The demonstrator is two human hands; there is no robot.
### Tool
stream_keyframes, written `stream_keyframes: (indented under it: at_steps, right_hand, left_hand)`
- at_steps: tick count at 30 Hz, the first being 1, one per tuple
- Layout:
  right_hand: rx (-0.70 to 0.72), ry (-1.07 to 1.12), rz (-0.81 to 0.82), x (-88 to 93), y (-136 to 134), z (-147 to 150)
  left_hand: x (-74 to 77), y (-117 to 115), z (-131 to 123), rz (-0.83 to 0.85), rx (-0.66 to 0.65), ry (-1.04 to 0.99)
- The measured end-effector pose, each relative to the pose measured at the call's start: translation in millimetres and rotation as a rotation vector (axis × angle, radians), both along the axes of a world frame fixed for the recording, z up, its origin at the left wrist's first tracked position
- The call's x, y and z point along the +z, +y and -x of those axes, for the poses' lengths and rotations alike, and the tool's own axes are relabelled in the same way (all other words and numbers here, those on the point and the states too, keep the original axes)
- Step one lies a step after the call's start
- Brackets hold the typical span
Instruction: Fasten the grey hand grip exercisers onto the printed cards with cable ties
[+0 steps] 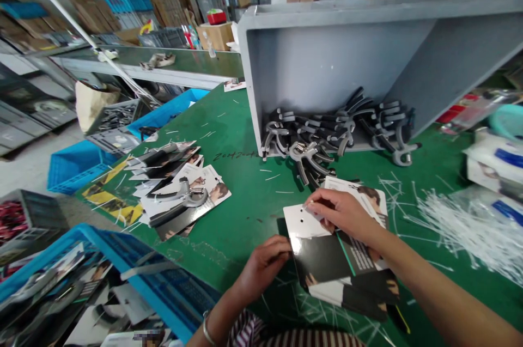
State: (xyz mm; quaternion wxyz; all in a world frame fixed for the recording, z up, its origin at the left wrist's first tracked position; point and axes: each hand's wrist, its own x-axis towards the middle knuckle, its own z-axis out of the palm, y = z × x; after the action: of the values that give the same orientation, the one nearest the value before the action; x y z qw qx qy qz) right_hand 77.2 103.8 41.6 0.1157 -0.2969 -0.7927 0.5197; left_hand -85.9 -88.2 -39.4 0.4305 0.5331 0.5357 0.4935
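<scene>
My left hand [263, 265] pinches the left edge of a printed packaging card [322, 246] that lies on top of a stack of such cards on the green table [245, 189]. My right hand [341, 213] rests on the card's white upper part, fingers pinched on a thin white plastic tie near the punched holes. A heap of black and grey hand grippers [335, 137] lies just beyond, in an open grey bin [327, 47].
To the left lies a pile of carded grippers [175, 194]. Blue crates [122, 276] with finished packs stand at the near left. Loose white plastic ties [466, 227] spread at the right. Another person is partly visible behind the bin.
</scene>
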Motion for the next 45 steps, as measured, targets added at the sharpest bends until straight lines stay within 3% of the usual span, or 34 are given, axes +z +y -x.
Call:
stream_keyframes:
  at_steps: [3,8,10,16,21,26,34,45]
  right_hand:
    - [-0.007,0.001,-0.019,-1.7,-2,-1]
    - [-0.038,0.11,0.065,-5.8,-4,-4]
    - [-0.049,0.146,0.069,-7.3,-4,-5]
    - [-0.085,0.109,-0.258,-8.6,-2,-3]
    - [-0.121,0.13,-0.258,-8.3,-3,2]
    - [-0.098,0.098,-0.28,-5.5,-7,2]
    - [0.167,0.057,-0.482,-0.7,-6,-3]
    - [0.164,0.071,-0.473,0.7,-8,-5]
  left_hand:
    - [1.6,7,-5,-0.054,0.011,0.063]
    - [-8.9,25,-15,-0.153,0.31,0.193]
    - [-11.2,32,-17,-0.175,0.368,0.157]
    - [-11.8,57,-24,-0.018,0.389,-0.179]
    - [-8.1,65,-31,0.024,0.356,-0.36]
    - [-11.8,62,-33,0.039,0.424,-0.427]
    - [-6.0,62,-27,0.085,0.428,-0.498]
    - [2.2,60,-27,0.126,0.401,-0.464]
